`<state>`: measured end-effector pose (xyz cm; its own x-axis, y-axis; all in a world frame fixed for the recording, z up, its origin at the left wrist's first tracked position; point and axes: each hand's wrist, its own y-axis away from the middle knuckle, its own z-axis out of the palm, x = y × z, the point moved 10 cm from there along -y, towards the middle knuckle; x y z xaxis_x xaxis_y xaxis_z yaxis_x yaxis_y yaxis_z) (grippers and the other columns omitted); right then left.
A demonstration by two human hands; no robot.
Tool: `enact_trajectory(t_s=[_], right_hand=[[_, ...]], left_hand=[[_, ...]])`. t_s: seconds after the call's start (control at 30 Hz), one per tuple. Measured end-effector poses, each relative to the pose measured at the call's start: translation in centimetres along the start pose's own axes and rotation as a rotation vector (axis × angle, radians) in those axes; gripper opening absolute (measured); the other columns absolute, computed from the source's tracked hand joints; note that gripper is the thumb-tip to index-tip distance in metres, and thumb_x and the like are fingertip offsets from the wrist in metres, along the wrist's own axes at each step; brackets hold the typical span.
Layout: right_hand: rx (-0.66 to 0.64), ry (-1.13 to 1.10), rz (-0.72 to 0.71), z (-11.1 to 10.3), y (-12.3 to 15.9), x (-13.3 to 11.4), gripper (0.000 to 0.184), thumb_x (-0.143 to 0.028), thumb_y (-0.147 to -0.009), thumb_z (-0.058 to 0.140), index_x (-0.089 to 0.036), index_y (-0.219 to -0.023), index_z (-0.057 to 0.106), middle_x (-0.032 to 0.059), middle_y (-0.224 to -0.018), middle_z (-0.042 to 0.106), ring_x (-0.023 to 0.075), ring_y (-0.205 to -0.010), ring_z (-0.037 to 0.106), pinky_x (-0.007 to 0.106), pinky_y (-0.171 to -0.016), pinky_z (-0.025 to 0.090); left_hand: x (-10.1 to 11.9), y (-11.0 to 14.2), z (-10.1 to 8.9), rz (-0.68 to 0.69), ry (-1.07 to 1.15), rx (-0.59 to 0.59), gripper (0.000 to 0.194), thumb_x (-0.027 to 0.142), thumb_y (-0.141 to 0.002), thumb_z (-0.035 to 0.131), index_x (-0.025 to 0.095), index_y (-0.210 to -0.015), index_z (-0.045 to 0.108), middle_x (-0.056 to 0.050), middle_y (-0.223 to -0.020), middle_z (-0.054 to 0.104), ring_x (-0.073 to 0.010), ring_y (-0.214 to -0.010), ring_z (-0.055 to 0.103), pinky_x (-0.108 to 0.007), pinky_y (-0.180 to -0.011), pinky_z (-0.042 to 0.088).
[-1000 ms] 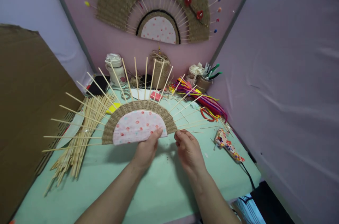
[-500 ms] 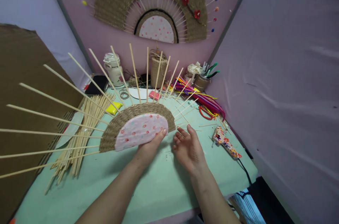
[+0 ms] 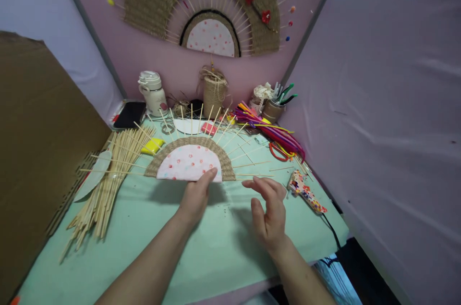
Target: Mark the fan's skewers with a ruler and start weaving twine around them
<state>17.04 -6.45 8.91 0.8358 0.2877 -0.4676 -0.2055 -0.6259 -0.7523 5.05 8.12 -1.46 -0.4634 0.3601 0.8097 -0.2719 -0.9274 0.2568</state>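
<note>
My left hand (image 3: 197, 195) grips a half-round woven fan (image 3: 225, 161) by its straight lower edge, thumb on top and the other fingers hidden underneath. Its middle is covered by white cloth (image 3: 187, 158) with small red flowers, bordered by a woven straw band. Thin wooden sticks (image 3: 192, 120) fan outward from that band. To the right of the fan, my right hand (image 3: 269, 211) hovers over the table with its fingers apart and nothing in them. Its index finger is close to the lowest sticks on the right; whether it touches one I cannot tell.
A bundle of wooden sticks (image 3: 111, 185) lies at left beside cardboard (image 3: 39, 151). Behind stand a white bottle (image 3: 154, 96), a twine spool (image 3: 214, 96) and a pen cup (image 3: 272, 111). Pipe cleaners (image 3: 273, 134), red-handled scissors (image 3: 278, 152) and a flower-patterned glue gun (image 3: 308, 193) lie right. A larger fan (image 3: 151, 5) hangs behind.
The fan was tilted with its left side toward me, then came back level and lower, farther from the camera. My right hand let go of the fan's right end and moved right, fingers spreading.
</note>
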Motion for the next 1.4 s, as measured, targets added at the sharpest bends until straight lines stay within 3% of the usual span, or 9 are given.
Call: enact_trajectory(t_s=[0.17, 0.33, 0.5, 0.6, 0.7, 0.83, 1.03, 1.23, 1.4], right_hand=[[-0.115, 0.102, 0.029, 1.9, -1.4, 0.7, 0.054, -0.023, -0.089, 0.050, -0.022, -0.140, 0.033, 0.0075, -0.111, 0.067, 0.0249, -0.110, 0.050, 0.048, -0.097, 0.031], [0.119, 0.116, 0.076, -0.8, -2.1, 1.4, 0.064, -0.030, -0.087, 0.055, -0.021, -0.144, 0.028, 0.0156, -0.136, 0.049, 0.0298, -0.124, 0.045, 0.054, -0.100, 0.035], [0.267, 0.105, -0.022, -3.2, -0.9, 1.2, 0.030, -0.015, -0.085, 0.059, -0.025, -0.113, 0.058, 0.0064, -0.098, 0.064, 0.0220, -0.094, 0.061, 0.042, -0.084, 0.046], [0.296, 0.054, -0.011, -3.9, -0.2, 1.2, 0.016, -0.012, -0.085, 0.060, -0.024, -0.094, 0.063, 0.0017, -0.081, 0.063, 0.0173, -0.078, 0.060, 0.037, -0.075, 0.045], [0.285, -0.115, 0.142, -3.7, 0.3, 2.2, 0.008, -0.017, -0.087, 0.058, -0.023, -0.086, 0.063, 0.0016, -0.076, 0.062, 0.0174, -0.076, 0.058, 0.035, -0.072, 0.045], [0.194, -0.383, 0.461, -1.4, 1.7, 3.9, 0.023, -0.033, -0.091, 0.052, -0.021, -0.074, 0.062, 0.0024, -0.072, 0.059, 0.0170, -0.073, 0.055, 0.032, -0.068, 0.044], [0.160, -1.007, 0.947, 3.0, 4.9, 5.1, 0.022, -0.042, -0.077, 0.067, -0.020, -0.079, 0.067, 0.0013, -0.076, 0.060, 0.0133, -0.069, 0.053, 0.028, -0.066, 0.043], [0.183, -1.104, 0.939, 2.4, 4.8, 4.3, 0.026, -0.040, -0.072, 0.074, -0.019, -0.065, 0.061, -0.0027, -0.063, 0.053, 0.0104, -0.061, 0.045, 0.025, -0.060, 0.038], [0.137, -1.069, 0.918, 1.8, 5.2, 3.9, 0.026, -0.038, -0.066, 0.079, -0.018, -0.068, 0.063, -0.0025, -0.066, 0.055, 0.0102, -0.061, 0.046, 0.025, -0.061, 0.038]], left_hand=[[-0.6, 0.0, 0.1, -0.043, -0.079, -0.038, 0.037, 0.036, -0.063, 0.080, 0.016, -0.094, 0.073, -0.009, -0.108, 0.072, -0.0248, -0.112, 0.060, -0.037, -0.103, 0.041], [-1.1, -0.3, -0.6, -0.053, -0.163, -0.027, 0.045, 0.039, -0.059, 0.082, 0.016, -0.096, 0.073, -0.010, -0.106, 0.073, -0.0285, -0.115, 0.059, -0.040, -0.104, 0.040], [-1.1, -0.7, -1.1, -0.052, -0.200, -0.013, 0.045, 0.040, -0.057, 0.082, 0.017, -0.094, 0.073, -0.010, -0.106, 0.073, -0.0299, -0.117, 0.058, -0.041, -0.105, 0.039], [-0.7, -0.8, -0.8, -0.033, -0.194, -0.042, 0.044, 0.040, -0.058, 0.082, 0.018, -0.095, 0.073, -0.010, -0.108, 0.072, -0.0301, -0.118, 0.057, -0.042, -0.106, 0.039], [0.3, -0.7, -0.7, 0.016, -0.198, -0.053, 0.043, 0.038, -0.059, 0.082, 0.020, -0.097, 0.073, -0.008, -0.108, 0.072, -0.0291, -0.120, 0.057, -0.041, -0.107, 0.038], [1.6, -0.5, -0.5, 0.081, -0.296, -0.075, 0.041, 0.039, -0.060, 0.081, 0.019, -0.096, 0.073, -0.008, -0.113, 0.071, -0.0295, -0.120, 0.056, -0.041, -0.109, 0.035], [3.4, -0.2, 0.2, 0.219, -0.443, -0.067, 0.039, 0.034, -0.061, 0.081, 0.023, -0.097, 0.073, -0.008, -0.118, 0.069, -0.0289, -0.121, 0.055, -0.038, -0.111, 0.032], [4.7, 0.2, 0.4, 0.320, -0.439, -0.060, 0.036, 0.029, -0.058, 0.083, 0.022, -0.091, 0.072, -0.009, -0.113, 0.070, -0.0285, -0.118, 0.057, -0.037, -0.110, 0.034], [6.0, 0.8, 0.3, 0.397, -0.440, -0.050, 0.036, 0.033, -0.060, 0.081, 0.022, -0.093, 0.070, -0.008, -0.113, 0.070, -0.0268, -0.116, 0.058, -0.039, -0.110, 0.034]])
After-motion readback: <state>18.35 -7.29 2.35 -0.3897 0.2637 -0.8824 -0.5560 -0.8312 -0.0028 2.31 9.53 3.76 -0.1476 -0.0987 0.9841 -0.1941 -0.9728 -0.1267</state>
